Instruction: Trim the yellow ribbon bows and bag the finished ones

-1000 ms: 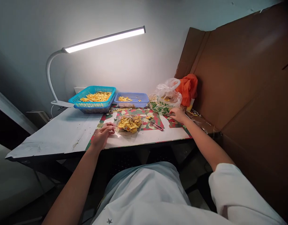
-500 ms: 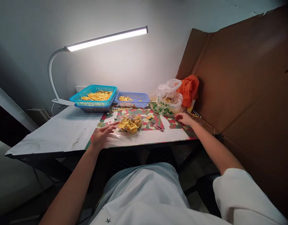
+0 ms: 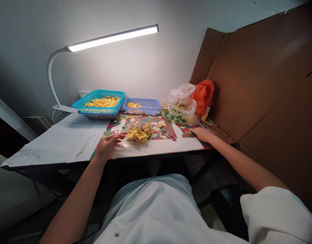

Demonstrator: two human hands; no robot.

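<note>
A clear plastic bag (image 3: 139,133) full of yellow pieces with gold-coloured strings lies on the table. My left hand (image 3: 107,145) is at its left edge, with thumb and fingers closed together on the plastic. Further right, my right hand (image 3: 200,133) rests low over the patterned sheet, its fingers stretched forward and holding nothing that I can see. Between the hands lies a pair of pink thread snips (image 3: 168,135), just right of the bag. A white carrier bag with green print (image 3: 180,110) stands behind the snips, close to my right hand.
A turquoise basket (image 3: 100,109) of yellow pieces sits on a blue basket at the back left. Beside it is a periwinkle basket (image 3: 143,110) with fewer pieces. Orange cloth (image 3: 205,96) and tall cardboard (image 3: 260,81) bound the right. A lamp (image 3: 115,38) hangs above.
My right hand has come down and flattened onto the tabletop, fingers now stretched. The left hand's fingers have drawn together at the bag's edge. The view has shifted slightly.
</note>
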